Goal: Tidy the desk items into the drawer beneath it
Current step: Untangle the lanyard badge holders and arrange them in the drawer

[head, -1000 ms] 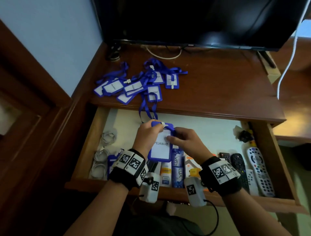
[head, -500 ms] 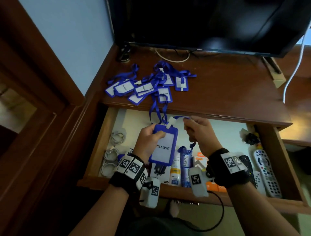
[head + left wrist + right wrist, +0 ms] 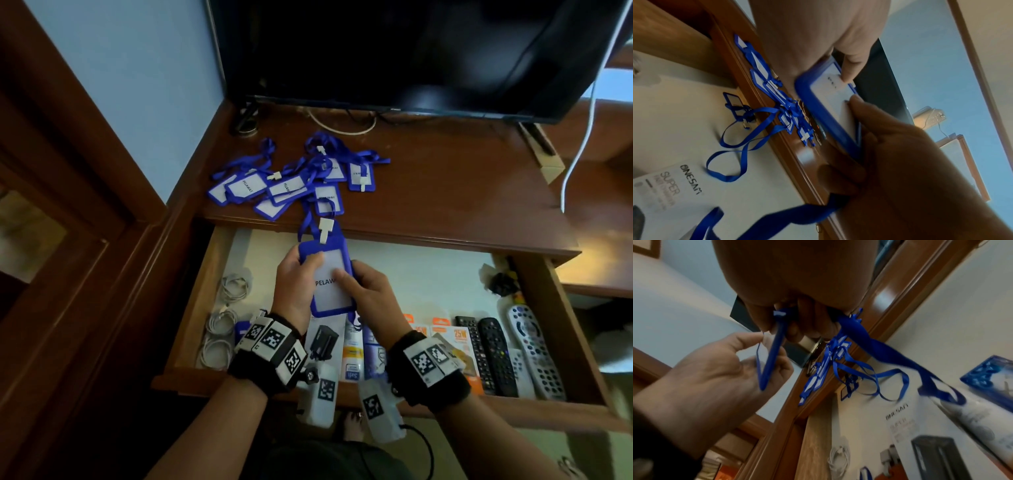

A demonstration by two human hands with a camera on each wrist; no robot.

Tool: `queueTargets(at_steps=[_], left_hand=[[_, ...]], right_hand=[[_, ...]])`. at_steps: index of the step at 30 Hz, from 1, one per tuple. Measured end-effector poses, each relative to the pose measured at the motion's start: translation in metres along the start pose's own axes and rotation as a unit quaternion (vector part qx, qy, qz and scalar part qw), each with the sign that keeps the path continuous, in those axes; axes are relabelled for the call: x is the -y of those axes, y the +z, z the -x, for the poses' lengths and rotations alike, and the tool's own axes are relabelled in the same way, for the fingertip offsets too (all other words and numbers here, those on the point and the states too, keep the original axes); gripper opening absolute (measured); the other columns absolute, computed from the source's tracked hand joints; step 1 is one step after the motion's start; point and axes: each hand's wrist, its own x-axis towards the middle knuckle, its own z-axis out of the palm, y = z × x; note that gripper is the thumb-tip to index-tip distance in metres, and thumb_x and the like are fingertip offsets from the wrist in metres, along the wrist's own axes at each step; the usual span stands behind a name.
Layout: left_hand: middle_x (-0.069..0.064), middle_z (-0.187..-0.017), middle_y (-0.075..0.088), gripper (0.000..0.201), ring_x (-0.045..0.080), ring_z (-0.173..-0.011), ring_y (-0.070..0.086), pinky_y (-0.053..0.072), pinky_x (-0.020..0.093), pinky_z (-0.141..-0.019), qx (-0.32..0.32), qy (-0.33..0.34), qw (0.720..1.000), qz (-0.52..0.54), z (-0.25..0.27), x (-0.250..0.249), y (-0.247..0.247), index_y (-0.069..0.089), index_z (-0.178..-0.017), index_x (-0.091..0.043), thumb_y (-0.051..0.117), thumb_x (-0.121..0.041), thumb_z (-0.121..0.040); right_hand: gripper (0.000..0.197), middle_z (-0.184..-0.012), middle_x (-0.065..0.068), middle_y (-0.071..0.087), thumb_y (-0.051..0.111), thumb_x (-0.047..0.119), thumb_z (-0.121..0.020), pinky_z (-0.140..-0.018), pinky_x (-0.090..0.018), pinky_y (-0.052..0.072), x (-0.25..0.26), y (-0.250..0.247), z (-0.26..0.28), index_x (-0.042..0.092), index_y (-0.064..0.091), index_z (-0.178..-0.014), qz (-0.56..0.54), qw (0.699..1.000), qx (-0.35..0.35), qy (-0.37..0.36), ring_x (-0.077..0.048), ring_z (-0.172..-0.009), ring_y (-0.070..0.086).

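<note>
Drawer (image 3: 219,274): lanyard (image 3: 869,344) only wrist-visible.

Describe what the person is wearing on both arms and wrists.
Both forearms are bare, with no sleeves. Each wrist carries a thick black band, the left wrist band and right wrist band, topped with white square tiles printed with black coded markers. A white camera pod bearing another marker hangs under each band; a black cable trails from the right one.
</note>
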Motion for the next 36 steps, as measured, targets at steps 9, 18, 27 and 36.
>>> queueTargets(at_steps=[9, 18, 27, 36], left_hand=[[-0.017, -0.131, 0.046, 0.071, 0.006, -0.112, 0.050, 0.045, 0.018, -0.083, 0.262, 0.144, 0.856, -0.422, -0.023, -0.032, -0.031, 0.040, -0.135, -0.036, 0.077, -0.017, -0.077], [-0.006, -0.113, 0.067, 0.042, 0.010, -0.103, 0.063, 0.047, 0.040, -0.098, 0.408, -0.039, 0.745, -0.526, -0.022, -0.051, -0.031, 0.065, -0.115, -0.018, 0.077, -0.029, -0.077], [0.008, -0.102, 0.071, 0.024, 0.018, -0.090, 0.070, 0.056, 0.030, -0.081, 0.340, -0.043, 0.840, -0.420, -0.017, -0.036, -0.044, 0.065, -0.107, -0.005, 0.067, -0.015, -0.085], [0.009, -0.084, 0.071, 0.006, 0.020, -0.065, 0.065, 0.052, 0.030, -0.065, 0.109, 0.020, 0.971, -0.211, -0.021, -0.022, -0.057, 0.067, -0.090, -0.012, 0.066, -0.013, -0.084]], right_hand=[[0.017, -0.066, -0.004, 0.063, 0.057, 0.012, -0.093, -0.051, -0.021, 0.045, 0.032, -0.042, 0.009, 0.005, 0.062, -0.078, 0.092, 0.987, 0.115, 0.069, -0.014, -0.055, 0.060], [0.024, -0.063, -0.005, 0.067, 0.063, 0.011, -0.088, -0.047, -0.019, 0.045, 0.042, -0.046, 0.007, 0.010, 0.068, -0.064, 0.099, 0.968, 0.199, 0.116, -0.014, -0.052, 0.062], [0.010, -0.074, -0.014, 0.066, 0.070, 0.015, -0.081, -0.052, -0.026, 0.046, 0.018, -0.046, 0.004, 0.006, 0.068, -0.076, -0.008, 0.980, 0.125, 0.154, -0.025, -0.063, 0.061], [0.025, -0.049, 0.004, 0.023, 0.068, 0.025, -0.078, -0.043, -0.021, 0.011, 0.000, -0.030, 0.017, 0.002, 0.061, -0.076, -0.091, 0.988, 0.073, 0.105, -0.009, -0.044, 0.014]])
